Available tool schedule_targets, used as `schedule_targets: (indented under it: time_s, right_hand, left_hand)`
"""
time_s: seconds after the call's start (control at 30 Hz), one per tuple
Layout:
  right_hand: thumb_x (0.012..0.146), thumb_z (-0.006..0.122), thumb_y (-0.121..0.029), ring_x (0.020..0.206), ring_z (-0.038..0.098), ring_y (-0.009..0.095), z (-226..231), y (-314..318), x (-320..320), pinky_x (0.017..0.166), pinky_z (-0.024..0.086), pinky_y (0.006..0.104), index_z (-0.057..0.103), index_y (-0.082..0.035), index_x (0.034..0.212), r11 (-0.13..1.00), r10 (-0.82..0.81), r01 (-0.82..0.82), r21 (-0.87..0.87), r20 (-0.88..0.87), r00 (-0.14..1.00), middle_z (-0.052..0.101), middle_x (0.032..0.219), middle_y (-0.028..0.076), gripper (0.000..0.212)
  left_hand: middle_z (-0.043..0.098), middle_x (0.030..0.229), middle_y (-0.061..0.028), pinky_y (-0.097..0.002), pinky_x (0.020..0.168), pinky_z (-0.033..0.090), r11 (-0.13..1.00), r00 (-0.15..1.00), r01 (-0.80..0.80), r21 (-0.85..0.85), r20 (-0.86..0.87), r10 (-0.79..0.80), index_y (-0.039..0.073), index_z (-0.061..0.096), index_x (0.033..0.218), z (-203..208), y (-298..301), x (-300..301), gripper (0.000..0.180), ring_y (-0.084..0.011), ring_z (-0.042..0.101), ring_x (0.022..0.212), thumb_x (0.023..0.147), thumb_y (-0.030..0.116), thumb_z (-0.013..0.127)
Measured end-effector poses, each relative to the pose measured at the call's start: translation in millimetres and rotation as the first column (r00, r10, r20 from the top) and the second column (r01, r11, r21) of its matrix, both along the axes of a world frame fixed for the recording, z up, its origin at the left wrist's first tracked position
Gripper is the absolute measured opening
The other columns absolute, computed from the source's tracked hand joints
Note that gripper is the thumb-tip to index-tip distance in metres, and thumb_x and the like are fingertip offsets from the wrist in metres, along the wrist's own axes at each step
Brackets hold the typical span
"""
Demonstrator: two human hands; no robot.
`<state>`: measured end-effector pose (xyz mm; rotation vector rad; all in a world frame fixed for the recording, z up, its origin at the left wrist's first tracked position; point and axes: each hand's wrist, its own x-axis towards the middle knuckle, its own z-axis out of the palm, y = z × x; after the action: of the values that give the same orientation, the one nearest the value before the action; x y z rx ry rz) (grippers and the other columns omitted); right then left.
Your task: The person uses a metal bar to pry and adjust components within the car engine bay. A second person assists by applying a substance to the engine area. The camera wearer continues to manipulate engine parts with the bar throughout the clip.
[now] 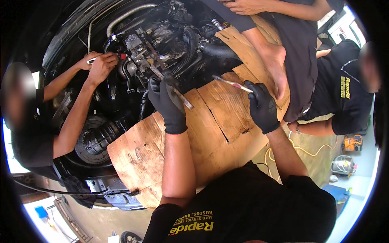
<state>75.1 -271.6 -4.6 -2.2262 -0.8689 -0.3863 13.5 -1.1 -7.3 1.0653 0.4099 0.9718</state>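
My left hand [168,103], in a black glove, is closed around a long, narrow, rusty metal bar [184,99]. The bar slants from over the engine [162,38] down to above the cardboard. In my right hand [262,108], also gloved in black, a slim brush [235,84] with a pale handle and dark tip is gripped. Its tip points left toward the bar, apart from it. Stained cardboard [202,150] lies beneath both hands, over the front of the engine bay.
At left, a co-worker's hands [101,67] hold a white-handled tool beside the engine. Another person's bare foot [273,56] rests on the cardboard at upper right. A third person [344,89] stands at right. A yellow hose [312,153] runs across the floor.
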Motion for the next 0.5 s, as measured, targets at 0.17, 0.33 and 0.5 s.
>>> schedule_targets:
  time_s: [0.17, 0.33, 0.5]
  right_hand:
    - [0.091, 0.057, 0.004, 0.088, 0.066, 0.034, -7, -3, -9, 0.076, 0.052, 0.0415, 0.064, -0.006, 0.132, 0.99, -0.117, 0.116, -0.078, -0.011, 0.993, 0.064, 0.104, 0.017, 0.043]
    - [0.091, 0.059, -0.002, 0.084, 0.067, 0.033, -7, 4, 5, 0.072, 0.053, 0.0422, 0.065, -0.011, 0.132, 0.989, -0.149, 0.148, 0.019, 0.122, 0.981, 0.063, 0.097, 0.014, 0.043]
    - [0.093, 0.06, -0.004, 0.083, 0.065, 0.032, -3, 3, 35, 0.072, 0.051, 0.0416, 0.064, -0.011, 0.135, 0.967, -0.221, 0.248, -0.05, 0.314, 0.923, 0.064, 0.097, 0.015, 0.043]
  left_hand:
    - [0.059, 0.078, -0.001, -0.0256, 0.067, 0.041, 0.992, 0.996, 0.056, -0.115, 0.072, -0.048, 0.005, 0.056, 0.086, 1, -1, 2, 0.01, -0.0083, 0.051, 0.07, 0.094, 0.006, 0.062]
    - [0.058, 0.078, 0.0002, -0.0257, 0.066, 0.04, 0.991, 0.999, -0.048, 0.125, -0.018, 0.05, 0.005, 0.057, 0.086, 0, 4, 1, 0.01, -0.0079, 0.049, 0.071, 0.093, 0.007, 0.063]
    - [0.057, 0.078, 0.001, -0.0257, 0.067, 0.04, 1.0, 1.0, 0.004, -0.016, 0.028, -0.004, 0.004, 0.058, 0.087, 11, -1, 2, 0.009, -0.0075, 0.049, 0.073, 0.094, 0.007, 0.063]
